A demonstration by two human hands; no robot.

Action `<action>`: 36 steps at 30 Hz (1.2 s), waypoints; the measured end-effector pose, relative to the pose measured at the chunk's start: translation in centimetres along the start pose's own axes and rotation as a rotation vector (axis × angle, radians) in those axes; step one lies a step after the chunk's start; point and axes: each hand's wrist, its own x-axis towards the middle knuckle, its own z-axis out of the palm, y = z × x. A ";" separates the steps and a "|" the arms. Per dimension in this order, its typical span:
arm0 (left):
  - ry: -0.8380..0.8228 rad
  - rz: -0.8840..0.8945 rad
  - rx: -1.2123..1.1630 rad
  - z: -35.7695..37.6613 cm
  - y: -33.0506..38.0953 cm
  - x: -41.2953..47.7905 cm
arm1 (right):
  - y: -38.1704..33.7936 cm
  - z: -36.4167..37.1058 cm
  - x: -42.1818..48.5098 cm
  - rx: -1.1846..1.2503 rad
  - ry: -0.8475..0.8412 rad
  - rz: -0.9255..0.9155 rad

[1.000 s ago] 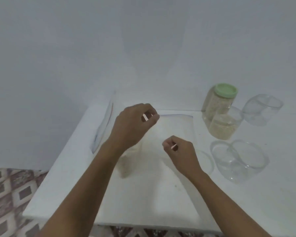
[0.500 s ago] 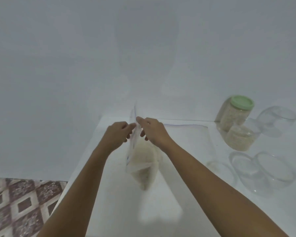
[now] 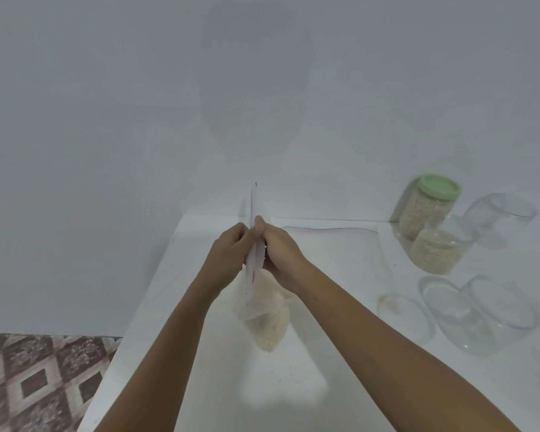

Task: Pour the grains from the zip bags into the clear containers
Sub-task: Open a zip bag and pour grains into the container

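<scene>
White table — patterned floor tiles

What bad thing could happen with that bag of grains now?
Both hands, left and right, pinch the top of the bag, which hangs above the table. If it pops open suddenly, grains could spill, since no container is beneath it. The empty jars sit close on the right; an elbow might knock them.

We hold our left hand and right hand pressed together, fingers pinched closed, forearms converging from seven and five o'clock.
</scene>
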 end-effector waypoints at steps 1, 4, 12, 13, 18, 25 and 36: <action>-0.007 0.023 0.010 -0.1 0.2 0.1 | -0.1 -0.3 -0.1 0.033 0.000 0.002; -0.003 0.075 0.021 -0.2 1.2 0.3 | -0.7 -0.7 -0.3 0.015 0.044 -0.049; 0.200 0.097 -0.276 -1.4 4.6 1.8 | -5.8 -6.1 -1.3 -0.217 0.270 -0.320; 0.224 0.111 -0.318 -1.5 5.2 1.9 | -6.5 -7.2 -1.6 -0.203 0.296 -0.325; 0.201 0.174 -0.499 -1.9 8.5 1.4 | -9.9 -11.7 -3.5 -0.162 0.374 -0.357; 0.126 0.263 -0.490 0.9 10.8 1.3 | -12.8 -18.2 -7.3 -0.157 0.429 -0.404; -0.048 0.153 -0.275 9.4 8.6 -1.6 | -8.5 -27.6 -12.3 -0.502 0.307 -0.170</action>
